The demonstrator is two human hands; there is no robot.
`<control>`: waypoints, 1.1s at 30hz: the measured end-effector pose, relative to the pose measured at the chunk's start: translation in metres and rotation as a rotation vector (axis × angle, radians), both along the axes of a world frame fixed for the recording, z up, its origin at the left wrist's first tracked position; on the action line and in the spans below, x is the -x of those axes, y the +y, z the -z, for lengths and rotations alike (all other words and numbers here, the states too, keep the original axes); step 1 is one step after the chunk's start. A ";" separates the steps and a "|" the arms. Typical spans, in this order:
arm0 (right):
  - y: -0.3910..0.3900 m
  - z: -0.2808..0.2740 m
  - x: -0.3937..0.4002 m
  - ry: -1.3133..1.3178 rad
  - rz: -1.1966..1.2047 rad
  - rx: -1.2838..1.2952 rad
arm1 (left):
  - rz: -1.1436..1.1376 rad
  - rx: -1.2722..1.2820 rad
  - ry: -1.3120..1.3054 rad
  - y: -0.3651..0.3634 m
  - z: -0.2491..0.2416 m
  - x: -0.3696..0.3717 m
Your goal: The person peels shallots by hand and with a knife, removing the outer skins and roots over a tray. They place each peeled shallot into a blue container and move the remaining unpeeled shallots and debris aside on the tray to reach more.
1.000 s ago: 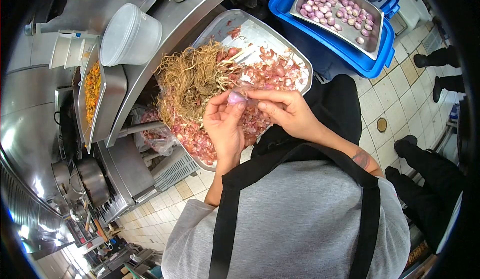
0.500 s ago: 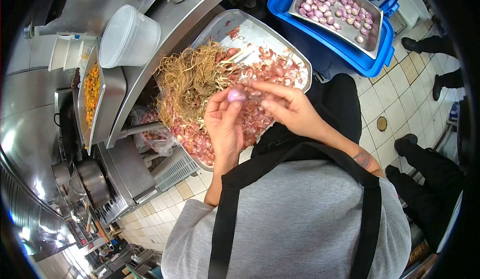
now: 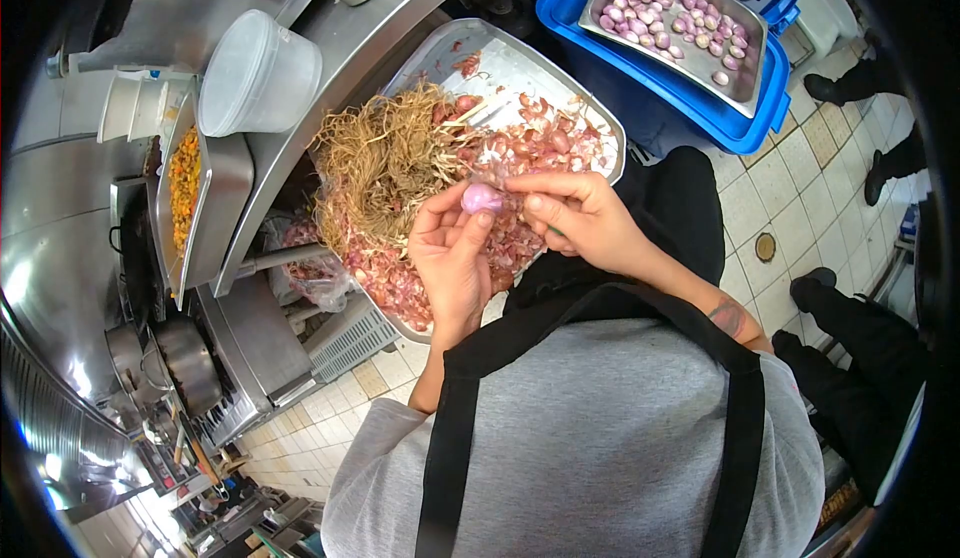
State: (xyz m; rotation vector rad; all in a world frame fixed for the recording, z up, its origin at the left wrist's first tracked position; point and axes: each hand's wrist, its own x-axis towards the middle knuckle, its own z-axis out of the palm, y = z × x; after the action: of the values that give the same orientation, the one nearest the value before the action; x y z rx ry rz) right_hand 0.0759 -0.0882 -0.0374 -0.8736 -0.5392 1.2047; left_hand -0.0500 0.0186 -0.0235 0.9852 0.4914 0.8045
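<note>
A shiny purple shallot (image 3: 481,198) is held between the thumb and fingers of my left hand (image 3: 452,255). My right hand (image 3: 583,220) is at its right side, thumb and forefinger pinched together on a thin bit of skin by the shallot's end. Beneath both hands lies a large metal tray (image 3: 612,130) with reddish shallot skins (image 3: 560,143) and unpeeled shallots. A tangled heap of dry roots (image 3: 375,163) covers the tray's left part.
Peeled shallots (image 3: 650,18) fill part of a steel pan on a blue lidded bin (image 3: 735,140). A white bucket (image 3: 262,73) and a pan of chopped yellow food (image 3: 184,188) stand left. Other people's dark-clothed legs (image 3: 850,328) show at right.
My right hand has closed from a looser pose into a pinch beside the shallot. The shallot has shifted slightly right and down in my left fingers.
</note>
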 end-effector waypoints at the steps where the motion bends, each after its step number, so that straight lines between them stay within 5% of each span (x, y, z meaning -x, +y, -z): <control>1: -0.001 -0.001 -0.002 0.133 -0.040 0.010 | -0.008 0.021 0.005 -0.001 -0.002 -0.002; 4: -0.002 -0.003 -0.003 0.125 0.028 0.055 | -0.042 0.015 0.009 0.000 -0.005 -0.004; 10: -0.002 -0.017 0.004 -0.435 0.068 -0.047 | -0.039 -0.027 -0.036 0.001 0.003 0.000; 14: 0.002 -0.007 0.006 -0.525 0.185 -0.076 | 0.026 -0.080 0.020 0.000 0.002 0.005; 21: 0.000 -0.005 -0.003 0.138 0.068 0.021 | 0.002 0.013 0.022 -0.007 -0.004 -0.006; 33: -0.002 -0.013 -0.001 -0.541 0.135 -0.059 | 0.008 -0.074 -0.015 -0.004 0.004 0.002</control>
State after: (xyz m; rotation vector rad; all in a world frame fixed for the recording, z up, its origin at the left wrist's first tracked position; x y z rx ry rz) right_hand 0.0767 -0.0903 -0.0243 -1.1720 -0.9286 0.8193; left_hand -0.0518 0.0149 -0.0280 1.0486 0.4469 0.8269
